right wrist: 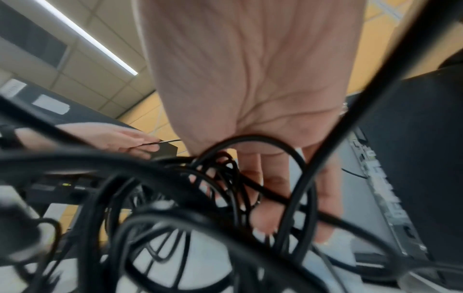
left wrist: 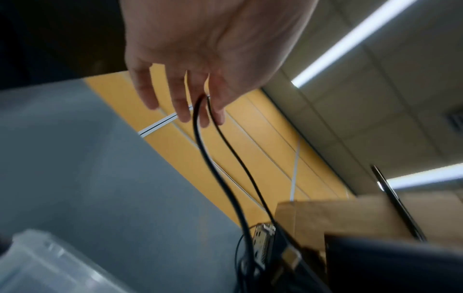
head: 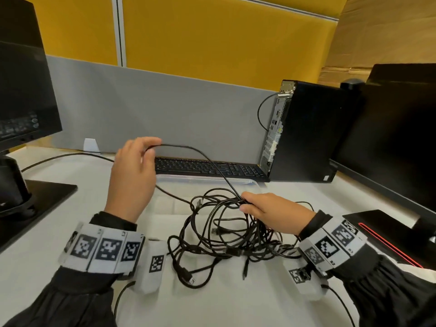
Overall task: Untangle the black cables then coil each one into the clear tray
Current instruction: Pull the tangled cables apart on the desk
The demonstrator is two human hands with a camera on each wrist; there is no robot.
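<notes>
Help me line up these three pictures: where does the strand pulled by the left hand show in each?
Head: strand upper centre, from left hand to right hand.
Left wrist: centre, hanging from fingertips.
Right wrist: small, centre-left.
Shared landmark: computer tower.

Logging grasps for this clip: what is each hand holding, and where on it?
Left hand pinches one black cable at a raised bend along its length. Right hand grips the tangle of black cables at its top.
</notes>
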